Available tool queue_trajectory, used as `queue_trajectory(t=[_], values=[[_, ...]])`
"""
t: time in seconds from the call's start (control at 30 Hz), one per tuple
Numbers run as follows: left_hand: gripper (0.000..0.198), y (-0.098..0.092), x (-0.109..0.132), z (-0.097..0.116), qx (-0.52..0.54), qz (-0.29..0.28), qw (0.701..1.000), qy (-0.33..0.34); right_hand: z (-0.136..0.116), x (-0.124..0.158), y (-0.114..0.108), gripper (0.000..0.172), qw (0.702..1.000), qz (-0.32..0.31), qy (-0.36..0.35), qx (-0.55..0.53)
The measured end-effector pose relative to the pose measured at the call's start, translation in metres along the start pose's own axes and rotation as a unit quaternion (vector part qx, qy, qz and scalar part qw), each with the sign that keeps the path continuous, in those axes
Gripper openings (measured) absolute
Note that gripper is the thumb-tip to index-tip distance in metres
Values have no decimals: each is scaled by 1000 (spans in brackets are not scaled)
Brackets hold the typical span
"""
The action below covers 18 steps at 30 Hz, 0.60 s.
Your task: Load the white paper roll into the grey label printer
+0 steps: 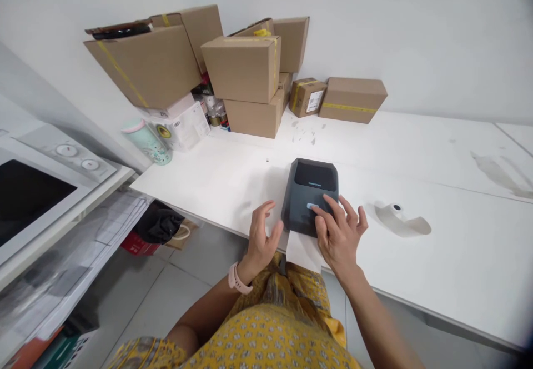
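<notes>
A small dark label printer (310,194) sits near the front edge of the white table (437,235). A white paper strip (303,251) hangs out of its front slot. My right hand (339,231) rests on the printer's front, fingers spread, one fingertip on its light button. My left hand (261,235), open with fingers slightly curled, hovers just left of the printer, thumb close to its side and holding nothing. A pink watch is on my left wrist.
A white label roll (397,219) lies on the table right of the printer. Several taped cardboard boxes (244,71) are stacked at the back by the wall, with a mint bottle (147,141) and a white box beside them. A microwave (37,185) stands on the left.
</notes>
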<state>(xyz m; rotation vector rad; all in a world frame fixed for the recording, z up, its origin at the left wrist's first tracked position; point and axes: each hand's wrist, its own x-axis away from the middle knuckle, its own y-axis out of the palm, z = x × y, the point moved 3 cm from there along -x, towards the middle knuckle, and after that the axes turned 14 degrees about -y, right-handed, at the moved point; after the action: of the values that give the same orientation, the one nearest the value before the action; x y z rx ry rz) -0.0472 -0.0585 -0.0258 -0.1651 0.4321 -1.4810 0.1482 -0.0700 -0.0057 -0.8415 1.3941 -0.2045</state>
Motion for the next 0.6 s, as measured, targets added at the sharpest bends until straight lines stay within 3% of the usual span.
queue_trajectory(t=[0.13, 0.3, 0.47, 0.6], values=[[55, 16, -6, 15, -35, -30, 996, 81, -4, -11, 4, 9, 1000, 6, -9, 21], [68, 29, -1, 13, 2, -61, 997, 40, 0, -8, 7, 13, 999, -13, 11, -42], [74, 31, 3, 6, 37, -89, 994, -50, 7, 27, 4, 36, 964, 6, 163, -211], [73, 31, -1, 8, 62, -101, 991, -61, 12, 46, 9, 54, 913, 41, 274, -298]])
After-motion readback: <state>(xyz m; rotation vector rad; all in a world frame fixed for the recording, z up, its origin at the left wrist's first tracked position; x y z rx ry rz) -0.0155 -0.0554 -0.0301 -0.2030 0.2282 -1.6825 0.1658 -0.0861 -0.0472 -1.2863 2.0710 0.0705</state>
